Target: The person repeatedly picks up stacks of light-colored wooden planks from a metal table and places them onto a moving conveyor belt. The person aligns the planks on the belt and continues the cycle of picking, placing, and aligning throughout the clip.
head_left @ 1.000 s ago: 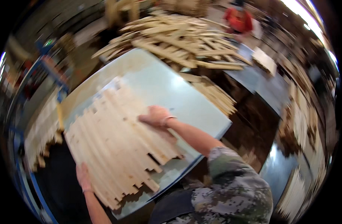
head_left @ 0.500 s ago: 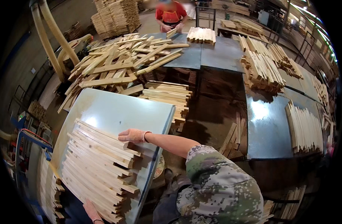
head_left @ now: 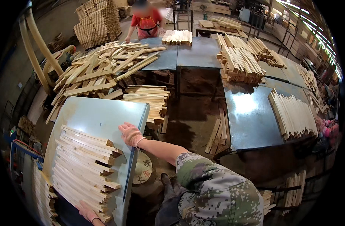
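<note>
A row of pale wooden strips [head_left: 80,162] lies side by side on a light blue-grey tabletop [head_left: 101,111], with uneven ends toward its right edge. My right hand [head_left: 130,135], in a pinkish knit glove, rests with its fingers outstretched near that edge, just beyond the ends of the far strips; nothing is in it. Down at the near end of the row, my left hand [head_left: 86,211], gloved alike, lies against the nearest strips with its fingers extended. The lower frame edge cuts off part of its forearm.
Beyond the table lies a jumbled wood pile [head_left: 93,71], with stacked strips [head_left: 146,98] below it. A person in red [head_left: 146,24] stands behind. On the right, a metal table [head_left: 244,124] bears a strip bundle [head_left: 293,115]. A round white bucket [head_left: 143,167] stands by my feet.
My right hand has come off the strip ends and shifted right toward the table edge. The whole view has swung right. The person in red has parted their hands, one reaching to the pile.
</note>
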Demonstrator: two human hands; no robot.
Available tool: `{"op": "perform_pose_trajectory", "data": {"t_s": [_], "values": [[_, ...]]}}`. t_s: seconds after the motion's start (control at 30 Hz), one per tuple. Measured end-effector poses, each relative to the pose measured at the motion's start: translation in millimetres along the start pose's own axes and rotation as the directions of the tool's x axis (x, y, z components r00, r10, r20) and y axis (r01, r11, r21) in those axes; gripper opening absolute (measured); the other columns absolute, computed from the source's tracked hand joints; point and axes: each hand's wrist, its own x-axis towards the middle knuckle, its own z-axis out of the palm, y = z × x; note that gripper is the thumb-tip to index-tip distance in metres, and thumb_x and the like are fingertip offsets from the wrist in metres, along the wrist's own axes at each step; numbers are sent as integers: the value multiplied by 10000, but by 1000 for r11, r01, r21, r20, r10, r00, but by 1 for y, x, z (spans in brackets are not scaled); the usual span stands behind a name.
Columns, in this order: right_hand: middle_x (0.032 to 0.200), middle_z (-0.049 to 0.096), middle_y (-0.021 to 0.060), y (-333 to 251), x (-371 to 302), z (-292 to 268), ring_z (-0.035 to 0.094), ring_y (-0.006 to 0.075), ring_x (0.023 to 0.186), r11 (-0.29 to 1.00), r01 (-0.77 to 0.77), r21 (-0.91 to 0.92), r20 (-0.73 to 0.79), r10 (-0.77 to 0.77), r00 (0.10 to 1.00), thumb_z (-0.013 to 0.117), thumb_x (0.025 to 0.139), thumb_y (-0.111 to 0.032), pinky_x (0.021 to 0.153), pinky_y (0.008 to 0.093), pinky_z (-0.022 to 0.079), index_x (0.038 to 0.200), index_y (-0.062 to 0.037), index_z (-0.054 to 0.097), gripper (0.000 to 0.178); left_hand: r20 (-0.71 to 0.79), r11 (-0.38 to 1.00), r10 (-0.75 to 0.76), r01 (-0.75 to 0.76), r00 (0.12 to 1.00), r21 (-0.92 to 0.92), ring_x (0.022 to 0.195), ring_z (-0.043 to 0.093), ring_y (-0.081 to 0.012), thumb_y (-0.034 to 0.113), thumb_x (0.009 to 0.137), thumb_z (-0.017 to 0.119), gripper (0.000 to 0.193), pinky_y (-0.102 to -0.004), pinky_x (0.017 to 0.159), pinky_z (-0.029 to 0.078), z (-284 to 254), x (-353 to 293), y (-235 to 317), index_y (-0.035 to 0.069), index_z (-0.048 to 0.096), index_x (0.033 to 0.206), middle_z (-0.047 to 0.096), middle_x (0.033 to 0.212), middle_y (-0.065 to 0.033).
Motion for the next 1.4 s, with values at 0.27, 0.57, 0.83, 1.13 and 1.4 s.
{"op": "perform_pose_trajectory", "data": {"t_s": [0.27,0.57,0.83,1.13,1.4], "values": [[1533,593,168,-8,-9,0,473,377,1498,995,24,-102,-27,-27,999,523,1033,-269,1251,464,353,1480,-65,579,494,-53,998,-27,30,998,50,1324,576,-481,630,1049,485,843,-516,1091,494,-14,-25,27,69,330,1659,541,1483,-325],[1547,582,156,-7,-8,2,469,358,1497,990,24,-137,-46,-31,998,549,1034,-307,1248,456,356,1487,-68,571,513,-89,996,-1,8,996,84,1292,599,-459,608,1047,515,831,-500,1055,519,-13,-32,33,75,336,1657,585,1434,-302],[1535,590,164,-26,-9,-12,485,386,1480,994,22,-111,26,-20,999,556,1032,-305,1235,472,380,1479,-46,581,517,-117,995,-53,62,992,73,1351,567,-446,623,1045,513,844,-480,1109,489,-7,-18,20,52,351,1646,564,1486,-296],[1519,600,163,-12,-10,2,497,374,1465,994,36,-106,-77,-44,996,562,1033,-297,1223,472,392,1469,-53,588,501,-86,999,-20,23,996,43,1372,544,-485,621,1046,510,845,-509,1137,465,-10,-22,26,28,374,1632,537,1513,-323],[1500,609,140,-16,-11,-6,503,351,1454,993,30,-118,-55,-37,998,575,1024,-299,1213,456,393,1439,-54,602,483,-91,997,-11,18,996,75,1346,567,-478,632,1040,529,830,-503,1120,486,5,-12,12,62,397,1629,544,1504,-308]]}}
